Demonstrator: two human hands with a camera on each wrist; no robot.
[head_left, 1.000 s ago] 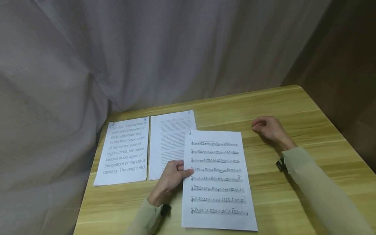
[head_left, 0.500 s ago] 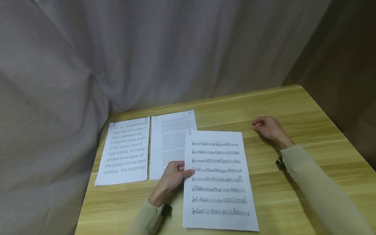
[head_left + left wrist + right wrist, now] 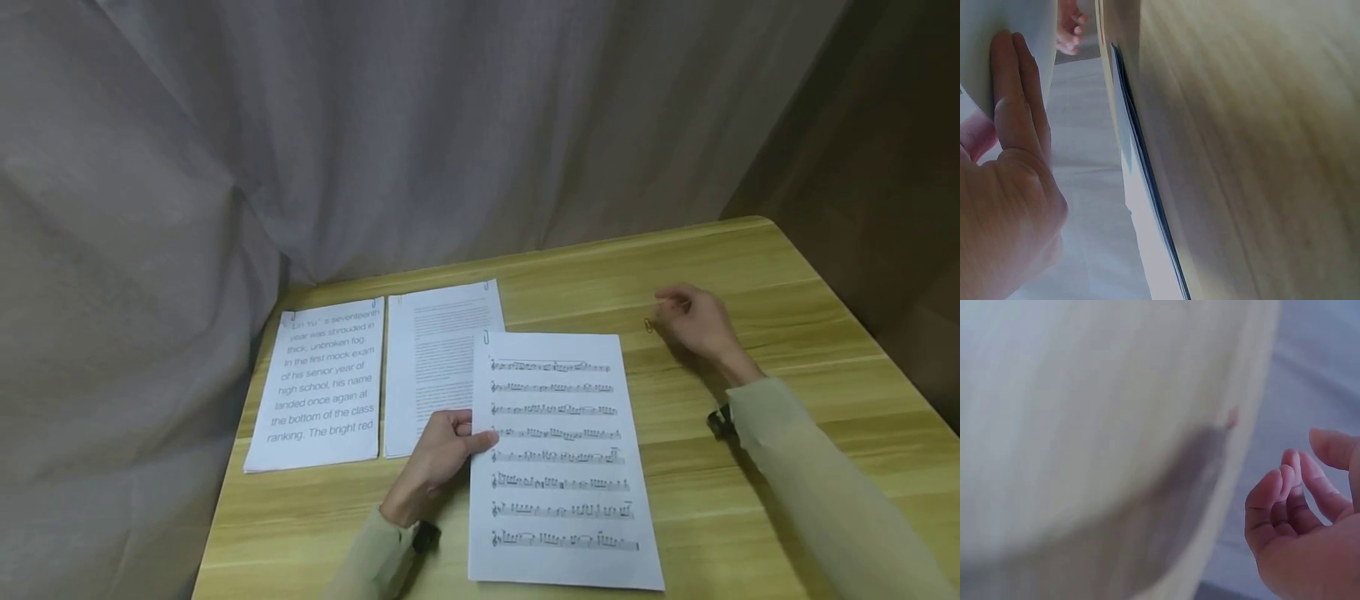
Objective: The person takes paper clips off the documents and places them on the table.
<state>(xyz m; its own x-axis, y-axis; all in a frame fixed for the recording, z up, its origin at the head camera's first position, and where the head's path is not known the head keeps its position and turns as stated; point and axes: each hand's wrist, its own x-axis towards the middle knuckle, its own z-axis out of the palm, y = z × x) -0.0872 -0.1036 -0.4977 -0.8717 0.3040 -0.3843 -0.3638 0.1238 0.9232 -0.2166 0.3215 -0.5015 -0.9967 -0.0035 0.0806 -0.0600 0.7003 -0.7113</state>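
My left hand (image 3: 438,454) grips the left edge of a stack of sheet music (image 3: 555,467), thumb on top and fingers underneath. A greenish paper clip (image 3: 486,337) sits on the stack's top left corner. In the left wrist view, fingers (image 3: 1013,94) lie straight against the underside of the paper (image 3: 975,50). To the right, my right hand (image 3: 697,321) hovers over the table, fingers loosely curled. Just left of its fingertips lies an orange-gold paper clip (image 3: 648,325). The right wrist view shows the thumb (image 3: 1332,449) apart from the fingers, with nothing visible between them.
Two clipped paper stacks lie on the left: a large-print text (image 3: 322,383) and a small-print text (image 3: 442,350), partly covered by the sheet music. A wood-grain table (image 3: 750,267) carries everything. A grey curtain (image 3: 450,142) hangs behind it.
My right hand has lifted slightly and shifted right, and the orange-gold paper clip now shows on the table beside it. The left hand and sheet music stay about where they were.
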